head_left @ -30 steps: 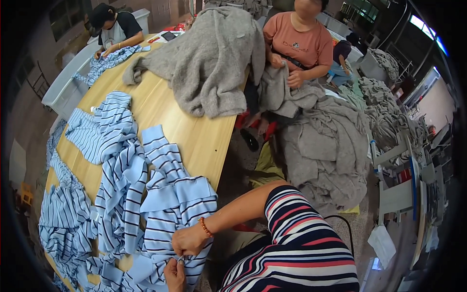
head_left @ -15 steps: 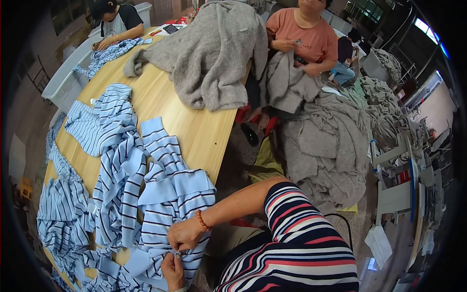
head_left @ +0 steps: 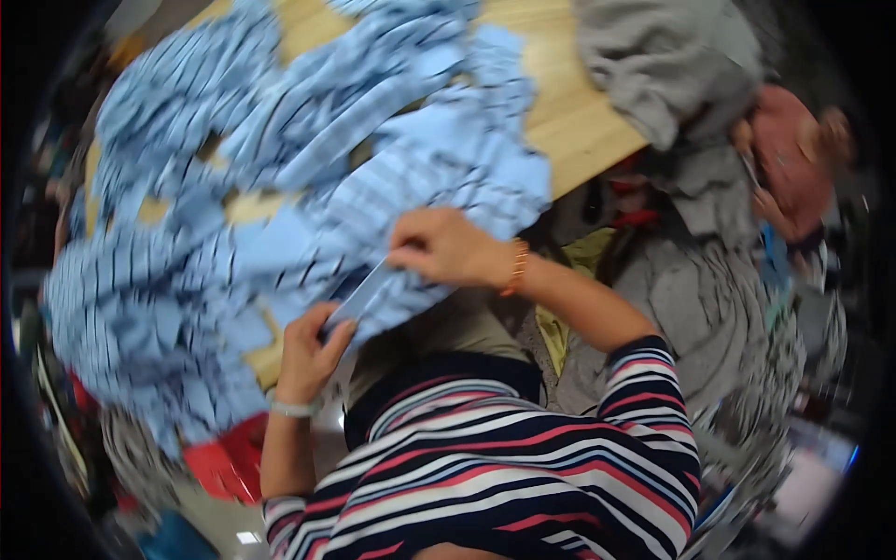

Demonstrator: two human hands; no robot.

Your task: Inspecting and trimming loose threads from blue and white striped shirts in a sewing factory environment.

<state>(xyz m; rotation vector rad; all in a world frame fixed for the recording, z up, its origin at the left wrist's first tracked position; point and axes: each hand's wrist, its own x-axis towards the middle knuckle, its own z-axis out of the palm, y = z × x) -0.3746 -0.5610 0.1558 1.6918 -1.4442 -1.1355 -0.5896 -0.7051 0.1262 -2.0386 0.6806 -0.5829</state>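
Blue striped fabric piece (head_left: 392,233): light blue knit w/ thin dark stripes, soft, creased, edges cut uneven. Picture is motion-blurred, so fine detail is lost. It lies at the near edge of the wooden table (head_left: 579,121), lower part hanging off toward the person's lap. A narrow strip of its edge is stretched taut between both hands.

Right hand (head_left: 448,247), orange bead bracelet at wrist, fingers closed, pinching upper end of that strip. Left hand (head_left: 313,350), pale band at wrist, fingers curled shut on lower end, just below table edge. Hands near each other, not touching.

Around it: more blue striped pieces (head_left: 177,224) of same cloth piled across the table's left & middle, overlapping, wood showing in gaps. Grey fabric heap (head_left: 663,65) at far right end of table. Beyond it a second person in a reddish top (head_left: 793,159), blurred, w/ grey cloth in front. Person's own striped sleeves, navy/red/white, fill the bottom.
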